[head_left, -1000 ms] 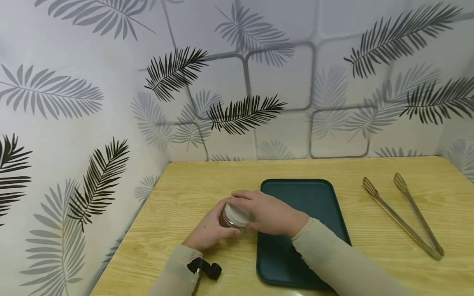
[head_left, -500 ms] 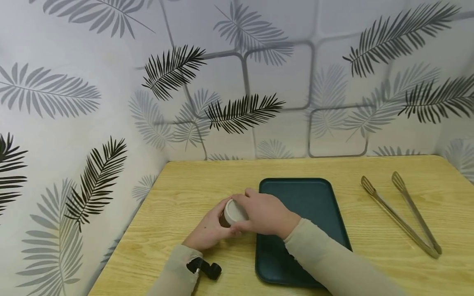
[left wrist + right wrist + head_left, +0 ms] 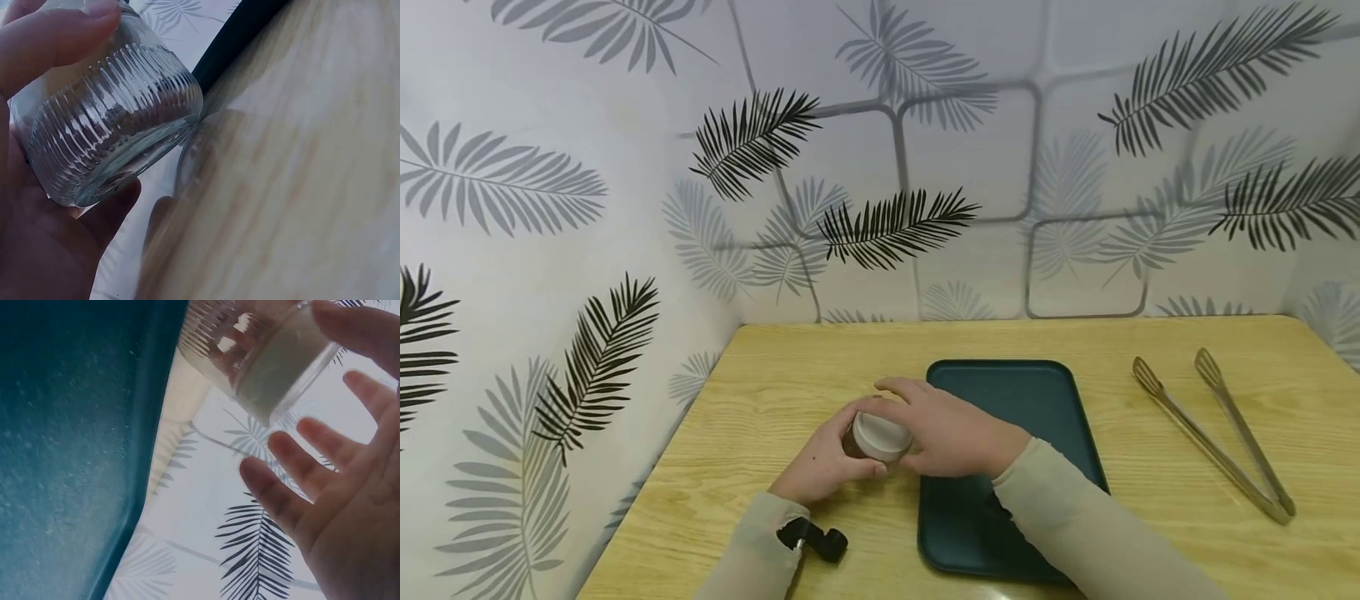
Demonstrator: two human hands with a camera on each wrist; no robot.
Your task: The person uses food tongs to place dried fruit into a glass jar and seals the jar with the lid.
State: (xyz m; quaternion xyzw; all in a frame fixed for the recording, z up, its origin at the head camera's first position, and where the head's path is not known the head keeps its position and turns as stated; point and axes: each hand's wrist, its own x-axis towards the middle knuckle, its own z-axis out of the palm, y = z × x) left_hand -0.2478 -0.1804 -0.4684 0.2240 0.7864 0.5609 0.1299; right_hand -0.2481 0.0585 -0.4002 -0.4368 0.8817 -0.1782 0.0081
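A ribbed clear glass jar (image 3: 119, 109) with a pale round lid (image 3: 882, 437) is at the table's left-middle, beside the tray. My left hand (image 3: 820, 465) grips its body from the left, thumb in front and fingers behind; brownish-red contents show through the glass. Over the lid arches my right hand (image 3: 953, 432), its fingers on the far side. In the right wrist view, the right hand's fingers (image 3: 275, 478) are spread, their tips apart from the jar, while the thumb reaches the lid's edge. Whether the jar's base fully rests on the table cannot be told.
A dark green rectangular tray (image 3: 1000, 379) lies under my right forearm, its left edge close to the jar. Metal tongs (image 3: 1221, 450) lie spread on the right of the wooden table (image 3: 790, 367). A leaf-patterned wall (image 3: 955, 275) borders the back and left.
My right hand swung slightly left across the lid, then moved back right with its fingers loosened. My left hand has kept its grip, and the jar has stayed in nearly the same place.
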